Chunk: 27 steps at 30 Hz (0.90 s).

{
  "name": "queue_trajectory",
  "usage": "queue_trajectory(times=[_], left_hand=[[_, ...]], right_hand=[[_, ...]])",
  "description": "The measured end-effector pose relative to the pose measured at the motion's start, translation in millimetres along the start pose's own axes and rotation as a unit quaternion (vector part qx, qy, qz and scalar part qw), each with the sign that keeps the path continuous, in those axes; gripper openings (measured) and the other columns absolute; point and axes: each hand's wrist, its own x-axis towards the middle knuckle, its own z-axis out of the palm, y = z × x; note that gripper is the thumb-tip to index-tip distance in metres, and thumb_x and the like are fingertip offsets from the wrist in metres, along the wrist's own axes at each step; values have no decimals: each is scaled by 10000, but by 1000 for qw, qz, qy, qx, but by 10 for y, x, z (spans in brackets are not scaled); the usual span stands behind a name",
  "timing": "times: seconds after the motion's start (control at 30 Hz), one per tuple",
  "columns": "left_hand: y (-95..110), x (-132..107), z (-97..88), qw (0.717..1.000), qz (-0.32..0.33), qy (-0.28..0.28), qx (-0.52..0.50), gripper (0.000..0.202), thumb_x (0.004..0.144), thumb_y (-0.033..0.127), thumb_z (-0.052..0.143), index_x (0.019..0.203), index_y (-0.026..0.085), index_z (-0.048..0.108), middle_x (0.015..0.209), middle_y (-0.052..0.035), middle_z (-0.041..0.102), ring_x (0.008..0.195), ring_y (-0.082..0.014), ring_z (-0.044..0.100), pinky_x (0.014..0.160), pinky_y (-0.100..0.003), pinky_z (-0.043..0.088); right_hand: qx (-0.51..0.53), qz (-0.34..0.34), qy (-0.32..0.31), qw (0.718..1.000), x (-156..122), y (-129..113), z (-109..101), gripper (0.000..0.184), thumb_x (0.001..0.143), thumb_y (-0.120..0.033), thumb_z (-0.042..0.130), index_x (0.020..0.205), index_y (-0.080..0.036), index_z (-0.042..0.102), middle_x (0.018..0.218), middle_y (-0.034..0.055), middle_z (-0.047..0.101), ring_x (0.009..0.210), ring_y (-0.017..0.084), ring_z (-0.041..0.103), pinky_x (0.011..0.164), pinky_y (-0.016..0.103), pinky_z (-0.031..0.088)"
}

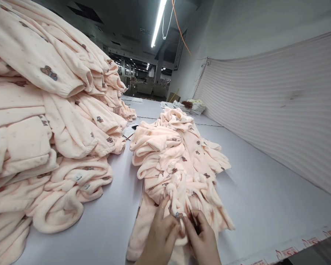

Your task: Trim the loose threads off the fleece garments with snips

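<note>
Pale pink fleece garments (190,147) with small bear prints lie bunched on the table in front of me. My left hand (161,233) pinches a gathered fold of the nearest garment between its fingers. Close beside it, my right hand (201,235) is closed around small dark thread snips (193,218), their thin tip pointing up and away from me. Its thumb reaches to the same fold, near a bear print (179,215). Fingers hide most of the snips and the edge of the pinched cloth.
A tall heap of similar pink garments (63,121) fills the left side of the white table (253,187). Behind the nearer garments lie a paper and a dark phone-like object (135,127). Stacked cloth pieces (198,106) stand at the far end. A striped sheet (273,95) covers the right wall.
</note>
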Motion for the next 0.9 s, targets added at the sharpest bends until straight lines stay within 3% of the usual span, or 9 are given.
queue_trajectory(times=[0.1, 0.2, 0.3, 0.43, 0.57, 0.67, 0.73, 0.8, 0.9], left_hand=[[30, 224, -227, 957, -140, -32, -254, 182, 800, 310, 645, 679, 179, 607, 1384, -104, 478, 1297, -322, 382, 1068, -464, 283], [18, 463, -432, 913, -195, -58, -353, 195, 753, 308, 701, 712, 173, 567, 1227, -93, 604, 1088, -272, 573, 934, -424, 440], [-12, 642, -557, 902, -214, -83, -366, 233, 750, 359, 690, 727, 175, 548, 1092, -103, 661, 1024, -262, 612, 867, -440, 487], [-10, 656, -808, 910, -221, -90, -340, 302, 797, 455, 596, 729, 162, 566, 1053, -129, 664, 1015, -285, 618, 838, -455, 500], [-17, 292, -1042, 954, -199, 19, -224, 245, 819, 419, 586, 757, 183, 586, 797, -9, 642, 791, -156, 602, 714, -251, 465], [-88, -68, -898, 970, -198, 46, -132, 287, 785, 430, 612, 647, 187, 547, 516, 60, 493, 500, -118, 464, 514, -221, 347], [-160, -223, -673, 988, -154, 19, -10, 212, 700, 368, 675, 714, 177, 585, 607, 43, 531, 524, -120, 449, 523, -230, 312], [-233, -280, -461, 990, -109, 34, 85, 159, 697, 309, 649, 732, 181, 561, 673, 25, 516, 603, -144, 465, 556, -238, 315], [-318, -260, -321, 992, -59, 72, 80, 105, 810, 269, 475, 739, 197, 504, 686, 19, 462, 638, -154, 448, 572, -241, 324]], right_hand=[[-113, -52, 54, 991, -26, 9, -62, 208, 879, -404, 515, 915, -204, 559, 810, 34, 629, 733, 197, 592, 620, 262, 469], [-182, -152, 69, 969, -164, 40, 60, 178, 861, -280, 461, 988, -216, 569, 929, 77, 638, 835, 226, 618, 675, 294, 503], [-217, -192, -55, 955, -384, 66, 411, 193, 769, -190, 476, 919, -261, 574, 790, 16, 646, 669, 187, 642, 580, 246, 504], [-337, -226, -196, 893, -450, 78, 773, 325, 597, -92, 547, 866, -259, 617, 839, 17, 671, 579, 187, 649, 511, 238, 475], [-180, -170, -191, 950, -147, -13, 657, 215, 718, -125, 463, 870, -220, 582, 842, 29, 615, 726, 186, 634, 651, 252, 479], [-46, -54, -176, 982, 55, -127, 510, 158, 875, -279, 421, 832, -216, 559, 738, -7, 578, 677, 160, 587, 615, 231, 451], [3, -16, -169, 985, 108, -184, 466, 146, 872, -310, 451, 865, -217, 562, 738, -15, 582, 645, 150, 562, 575, 221, 432], [4, -25, -159, 987, 112, -214, 439, 129, 854, -273, 453, 907, -224, 559, 729, -22, 577, 633, 151, 550, 574, 226, 431], [-93, -79, -138, 983, 87, -237, 361, 174, 793, -176, 436, 891, -236, 567, 756, -10, 578, 712, 177, 578, 650, 261, 458]])
